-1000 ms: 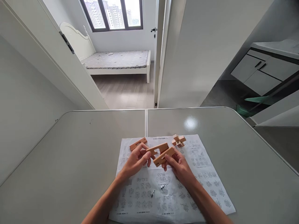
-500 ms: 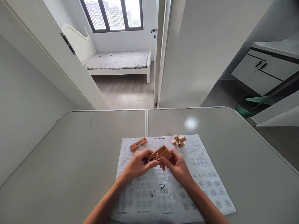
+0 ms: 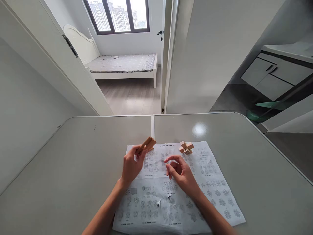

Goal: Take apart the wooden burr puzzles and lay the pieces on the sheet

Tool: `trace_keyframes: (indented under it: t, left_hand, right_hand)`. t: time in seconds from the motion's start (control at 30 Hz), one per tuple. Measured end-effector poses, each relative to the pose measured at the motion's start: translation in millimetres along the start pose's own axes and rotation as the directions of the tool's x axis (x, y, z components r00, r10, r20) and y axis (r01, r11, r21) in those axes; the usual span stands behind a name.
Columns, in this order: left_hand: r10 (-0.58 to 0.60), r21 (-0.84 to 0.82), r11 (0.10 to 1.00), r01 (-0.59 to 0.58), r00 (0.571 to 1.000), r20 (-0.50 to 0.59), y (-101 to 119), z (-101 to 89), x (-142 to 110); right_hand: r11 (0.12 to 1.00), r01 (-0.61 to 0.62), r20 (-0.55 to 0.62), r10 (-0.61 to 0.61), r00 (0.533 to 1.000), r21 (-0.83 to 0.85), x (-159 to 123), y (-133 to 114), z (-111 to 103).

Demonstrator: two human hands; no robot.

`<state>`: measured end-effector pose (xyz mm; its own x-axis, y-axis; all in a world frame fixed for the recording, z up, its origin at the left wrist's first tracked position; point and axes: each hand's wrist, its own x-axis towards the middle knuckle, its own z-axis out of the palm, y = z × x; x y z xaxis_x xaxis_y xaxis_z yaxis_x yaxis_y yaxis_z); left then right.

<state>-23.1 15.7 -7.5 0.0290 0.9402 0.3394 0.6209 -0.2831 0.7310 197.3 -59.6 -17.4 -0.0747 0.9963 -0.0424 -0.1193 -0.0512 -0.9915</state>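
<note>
My left hand [image 3: 132, 166] pinches wooden puzzle pieces [image 3: 147, 144], brown bars lying side by side, above the upper left part of a printed paper sheet [image 3: 149, 182]. A sliver of wood shows under them; the loose notched piece there is mostly hidden. My right hand [image 3: 181, 173] hovers over the middle of the sheet, its fingers loosely bent and apart, with nothing in them. Near the sheet's top edge stands a small cross-shaped wooden assembly [image 3: 186, 148] of lighter blocks, behind my right hand and not touched.
The sheet lies on a grey table [image 3: 73, 169] with a seam down its middle and a raised pale rim. Small torn spots [image 3: 158, 203] mark the paper. Beyond the table are a doorway, a bed [image 3: 124, 63] and a white cabinet [image 3: 276, 75] at right.
My left hand has carried the wooden pieces left and away from me, over the loose notched piece. My right hand has let go of them and stays near its earlier place.
</note>
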Motion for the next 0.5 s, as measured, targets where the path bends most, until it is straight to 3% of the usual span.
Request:
trace_keyframes:
  t: [0.07,0.2,0.5]
  left_hand:
    - [-0.037,0.051,0.998,0.040,0.998,-0.053,-8.9,-4.1,6.8]
    - [-0.111,0.064,0.992,0.111,0.994,-0.004,-17.4,-7.5,15.0]
    - [-0.087,0.216,0.973,0.087,0.996,-0.008,-17.1,-5.5,15.9]
  right_hand:
    - [1.000,0.001,0.002,-0.001,1.000,-0.005,0.2,-1.1,0.2]
    - [1.000,0.006,0.001,-0.006,1.000,0.000,1.2,-0.4,1.0]
    - [0.998,0.017,-0.011,-0.016,1.000,0.055,2.9,7.7,1.8]
